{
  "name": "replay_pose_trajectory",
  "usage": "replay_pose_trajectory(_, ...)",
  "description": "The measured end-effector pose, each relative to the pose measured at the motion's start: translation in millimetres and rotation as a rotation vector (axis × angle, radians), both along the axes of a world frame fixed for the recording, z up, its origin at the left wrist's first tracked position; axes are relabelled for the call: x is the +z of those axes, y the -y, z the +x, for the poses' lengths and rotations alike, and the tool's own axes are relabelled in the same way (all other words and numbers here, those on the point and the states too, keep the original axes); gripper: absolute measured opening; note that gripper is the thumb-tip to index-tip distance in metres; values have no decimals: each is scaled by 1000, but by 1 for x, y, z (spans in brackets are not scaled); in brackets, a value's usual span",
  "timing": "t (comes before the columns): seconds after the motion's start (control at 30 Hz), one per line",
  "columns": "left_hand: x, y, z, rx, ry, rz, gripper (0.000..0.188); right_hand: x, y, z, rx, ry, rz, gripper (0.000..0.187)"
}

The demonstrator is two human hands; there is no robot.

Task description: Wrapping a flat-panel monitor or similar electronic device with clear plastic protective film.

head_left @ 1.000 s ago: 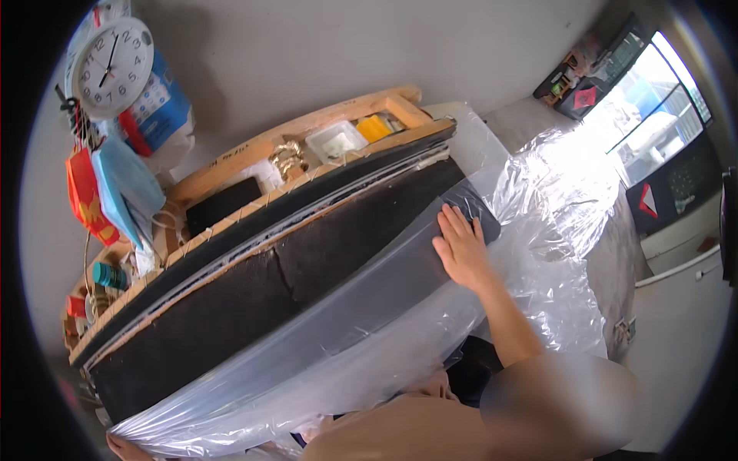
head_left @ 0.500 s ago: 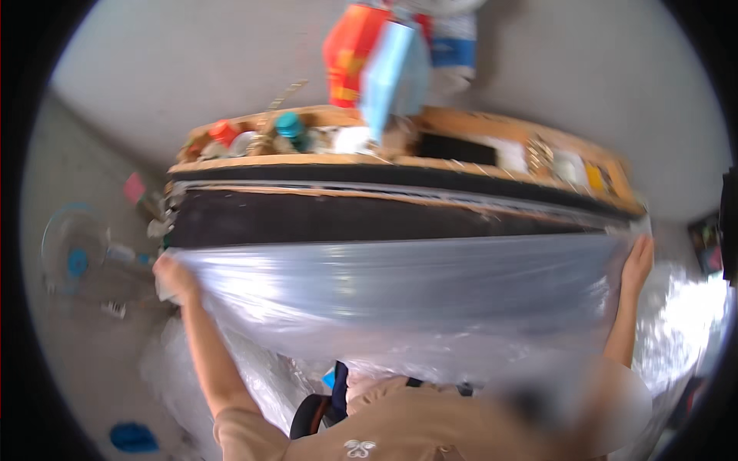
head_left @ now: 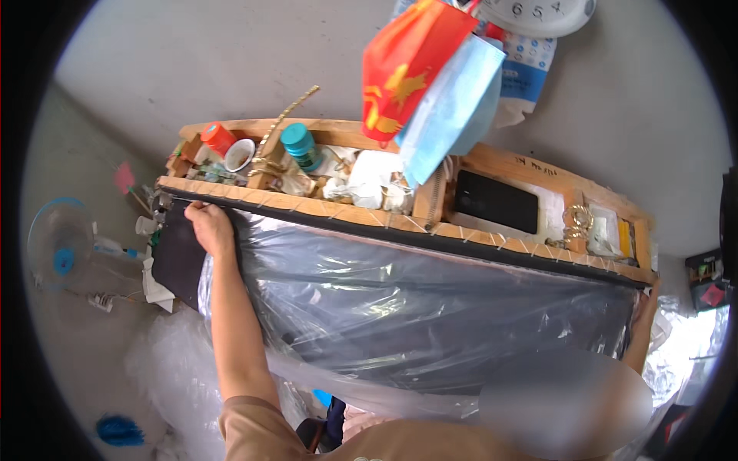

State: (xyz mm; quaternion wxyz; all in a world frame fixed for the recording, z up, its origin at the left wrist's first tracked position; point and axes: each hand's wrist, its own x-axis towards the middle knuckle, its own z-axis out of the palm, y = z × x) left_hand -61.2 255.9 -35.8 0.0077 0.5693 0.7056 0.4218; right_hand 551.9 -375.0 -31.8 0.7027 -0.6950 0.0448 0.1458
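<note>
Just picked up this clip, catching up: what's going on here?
A person has a sheet of clear, wrinkled plastic film over most of a long black panel. The left hand is at the film's upper left, the right hand at its right end. The panel's left end is bare. Beyond the panel is a long brown wooden tray with compartments.

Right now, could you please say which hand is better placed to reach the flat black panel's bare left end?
Probably the left hand: it is close to the bare end of the flat black panel, beside the clear, glossy plastic sheet, whereas the right hand is at the opposite end.
</note>
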Motion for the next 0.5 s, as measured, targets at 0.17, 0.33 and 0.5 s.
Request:
replay_pose_trajectory(0.17,3,-1,20,-30,-66,-123,35,8,-2,15,217,272,-223,51)
replay_pose_trajectory(0.33,-13,11,-29,-373,36,331,30,-8,3,-49,-210,863,-808,45)
replay_pose_trajectory(0.5,57,36,-88,-117,674,436,35,21,2,-148,13,832,-770,38)
